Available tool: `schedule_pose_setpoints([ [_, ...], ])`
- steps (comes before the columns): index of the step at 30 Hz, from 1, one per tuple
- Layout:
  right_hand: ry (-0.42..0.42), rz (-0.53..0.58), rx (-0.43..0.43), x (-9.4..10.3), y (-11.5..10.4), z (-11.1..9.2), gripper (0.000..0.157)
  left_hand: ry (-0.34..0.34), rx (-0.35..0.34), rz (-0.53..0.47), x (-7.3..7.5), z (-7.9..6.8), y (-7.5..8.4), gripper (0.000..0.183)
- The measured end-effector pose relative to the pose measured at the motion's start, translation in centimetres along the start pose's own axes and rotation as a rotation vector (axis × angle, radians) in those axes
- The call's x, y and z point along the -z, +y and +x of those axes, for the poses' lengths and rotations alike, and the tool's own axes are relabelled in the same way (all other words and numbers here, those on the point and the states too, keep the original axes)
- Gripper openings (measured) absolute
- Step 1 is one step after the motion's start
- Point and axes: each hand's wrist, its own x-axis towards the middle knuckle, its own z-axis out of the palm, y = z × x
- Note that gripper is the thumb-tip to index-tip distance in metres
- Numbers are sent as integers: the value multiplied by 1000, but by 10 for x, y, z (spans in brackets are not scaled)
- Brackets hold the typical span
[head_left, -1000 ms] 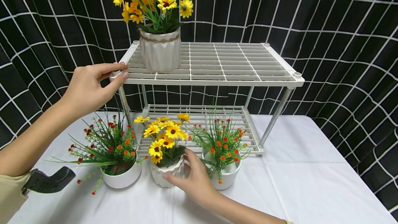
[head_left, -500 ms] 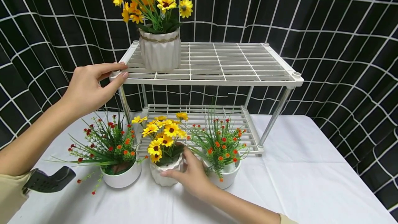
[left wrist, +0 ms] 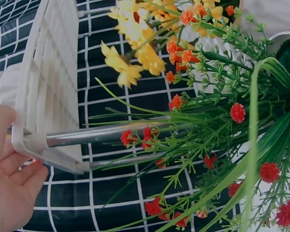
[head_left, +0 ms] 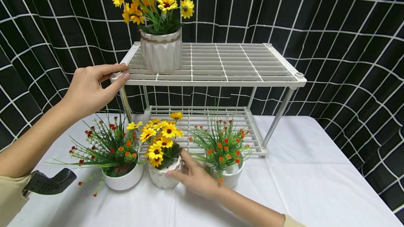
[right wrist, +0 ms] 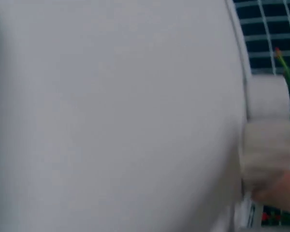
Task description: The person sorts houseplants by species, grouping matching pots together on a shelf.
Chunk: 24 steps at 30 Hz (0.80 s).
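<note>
In the head view, my left hand (head_left: 89, 88) grips the front left corner of a white two-tier shelf rack (head_left: 208, 84), thumb in front and fingers on top. The left wrist view shows this hand (left wrist: 12, 186) curled round the corner of the rack (left wrist: 26, 130). My right hand (head_left: 197, 178) holds the right side of a white ribbed flowerpot (head_left: 164, 179) with yellow sunflowers (head_left: 161, 137). The pot stands upright on the table, in front of the lower tier. In the right wrist view, the hand (right wrist: 282, 193) is partly visible beside the ribbed pot (right wrist: 268, 150).
A round white pot (head_left: 124, 182) of red flowers stands to the left, another white pot (head_left: 231, 178) of orange-red flowers to the right. On the upper tier sits a larger white pot (head_left: 161, 55) with yellow flowers. Black grid cloth (head_left: 331, 6) hangs behind the white-covered table (head_left: 315, 188).
My right hand has shifted left with the sunflower pot, away from the right-hand pot and closer to the left one. The left hand keeps its hold on the rack corner.
</note>
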Motion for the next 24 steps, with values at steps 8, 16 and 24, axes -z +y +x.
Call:
schedule_pose_setpoints([
  [8,361,97,9,-40,2,-15,99,3,0,-5,0,0,0,38],
  [16,542,84,39,-58,1,-1,91,0,11,-19,0,0,-1,38],
  [24,554,44,28,-55,3,1,89,-3,8,-34,0,0,-1,38],
])
